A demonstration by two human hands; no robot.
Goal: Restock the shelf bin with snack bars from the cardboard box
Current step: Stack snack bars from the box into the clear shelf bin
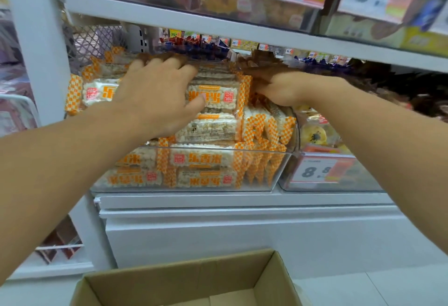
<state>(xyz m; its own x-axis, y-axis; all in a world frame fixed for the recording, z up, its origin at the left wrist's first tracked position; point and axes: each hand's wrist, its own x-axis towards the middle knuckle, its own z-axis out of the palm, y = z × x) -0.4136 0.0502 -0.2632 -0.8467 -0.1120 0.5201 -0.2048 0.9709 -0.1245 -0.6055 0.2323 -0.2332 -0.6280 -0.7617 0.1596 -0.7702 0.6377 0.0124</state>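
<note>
Orange-and-white checked wrappers fill the clear shelf bin (278, 174) at the middle of the frame, the snack bars (211, 98) heaped well above its front wall. Most lie with their long axis running left to right across the frame; a few at the right end stand tipped on end. The left hand (157, 94) lies spread on top of the heap, fingers fairly straight and reaching toward the back, thumb pressed on the face of one bar; it seems to be pressing rather than gripping. The right hand (278, 87) is at the right end of the pile, level with the left. Its fingers are smeared by blur and buried among the wrappers, so I cannot tell whether it has hold of a bar. Both hands are already on the stack, the left more squarely on it.

At the bottom of the frame, the cardboard box (184, 279) stands open below the shelf. Its lower part is cut off, and no bars are visible in what shows.
</note>
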